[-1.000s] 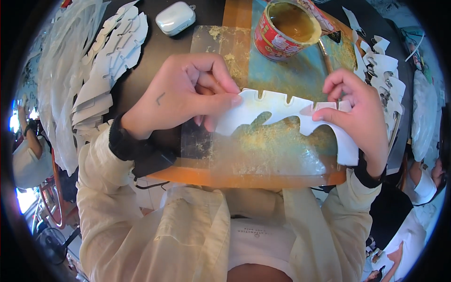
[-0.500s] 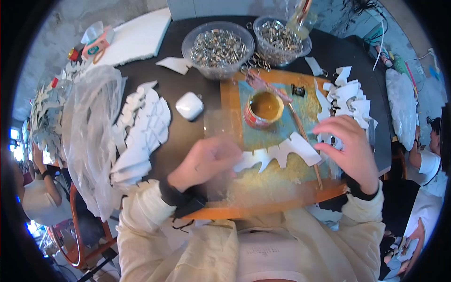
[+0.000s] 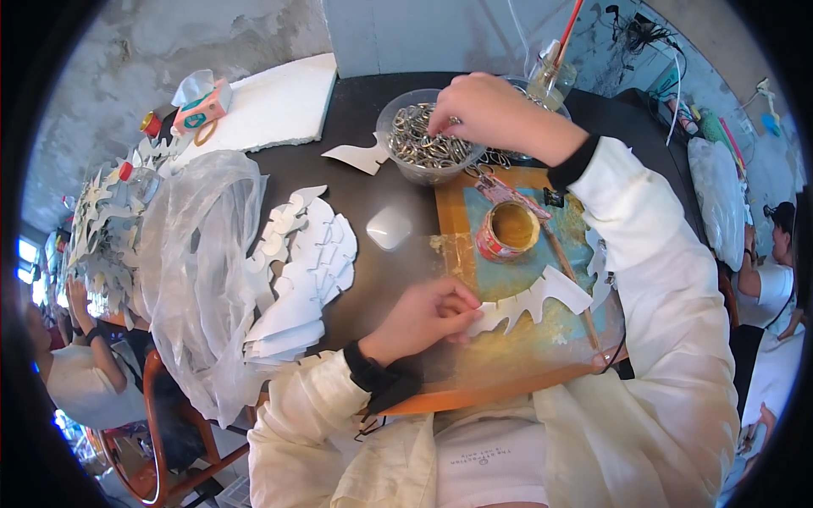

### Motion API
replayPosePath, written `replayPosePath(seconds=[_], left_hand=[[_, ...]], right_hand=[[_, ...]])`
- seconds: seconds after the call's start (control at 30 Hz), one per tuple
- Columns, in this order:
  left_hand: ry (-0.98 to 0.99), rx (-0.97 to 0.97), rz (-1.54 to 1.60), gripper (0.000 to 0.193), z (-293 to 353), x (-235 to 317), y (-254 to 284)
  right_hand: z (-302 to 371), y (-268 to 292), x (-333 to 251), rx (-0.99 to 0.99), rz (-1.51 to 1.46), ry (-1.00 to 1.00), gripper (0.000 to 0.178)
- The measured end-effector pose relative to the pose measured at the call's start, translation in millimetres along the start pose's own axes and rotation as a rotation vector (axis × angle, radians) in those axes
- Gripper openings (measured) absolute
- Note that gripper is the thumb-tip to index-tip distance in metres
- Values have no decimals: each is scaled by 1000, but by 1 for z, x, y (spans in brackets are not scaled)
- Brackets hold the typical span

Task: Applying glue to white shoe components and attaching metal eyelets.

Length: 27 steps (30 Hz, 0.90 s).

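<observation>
My left hand [image 3: 426, 320] is closed, thumb and fingers pinching the left end of a white strip [image 3: 542, 298] with a jagged, toothed edge. That strip lies over a stained work board [image 3: 457, 364] in front of me. Reaching forward, my right hand [image 3: 495, 110] dips its bent fingers into a clear plastic bowl [image 3: 429, 176] of small metal rings [image 3: 419, 140]. The fingertips are among the rings, so what they grip cannot be made out. Just beyond the strip stands an open tin [image 3: 493, 245] of yellowish-brown glue, with a stick [image 3: 566, 262] beside it.
Layered white cut pieces [image 3: 296, 288] and a crumpled plastic bag [image 3: 199, 279] lie on the left. A white rounded case [image 3: 389, 229] sits mid-table. Farther back are a foam board [image 3: 284, 106], a tissue pack [image 3: 203, 108] and a bottle [image 3: 552, 83]. Other people sit at both sides.
My right hand has moved from beside the strip's right end up and forward into the bowl. My left hand now pinches the strip's left end. The whole view has shifted somewhat.
</observation>
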<state>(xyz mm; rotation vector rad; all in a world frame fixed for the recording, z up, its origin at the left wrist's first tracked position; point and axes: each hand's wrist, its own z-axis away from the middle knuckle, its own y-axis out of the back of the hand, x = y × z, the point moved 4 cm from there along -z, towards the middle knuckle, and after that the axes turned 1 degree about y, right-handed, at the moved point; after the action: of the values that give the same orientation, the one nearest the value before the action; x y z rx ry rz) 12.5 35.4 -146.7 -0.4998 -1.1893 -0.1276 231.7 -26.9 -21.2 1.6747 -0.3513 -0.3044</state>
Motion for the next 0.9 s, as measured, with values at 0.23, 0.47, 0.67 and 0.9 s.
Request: replayPosePath(seconds=[0.23,0.47,0.67,0.9], left_hand=[[-17,-41,42,13,1,-6,-1],[-30,-28,10,14,1,-7,-3],[-84,18,-66,13,-4,-5,1],[-144,51,-105,12,-7,-7,-2]], right_hand=[[-22,-37,-1,-61,14,77,5],[-22,-29,-4,-146,-55,-51,7],[-20,-29,13,-127,-115,-93,29],[-11,-16,8,-11,65,26,19]])
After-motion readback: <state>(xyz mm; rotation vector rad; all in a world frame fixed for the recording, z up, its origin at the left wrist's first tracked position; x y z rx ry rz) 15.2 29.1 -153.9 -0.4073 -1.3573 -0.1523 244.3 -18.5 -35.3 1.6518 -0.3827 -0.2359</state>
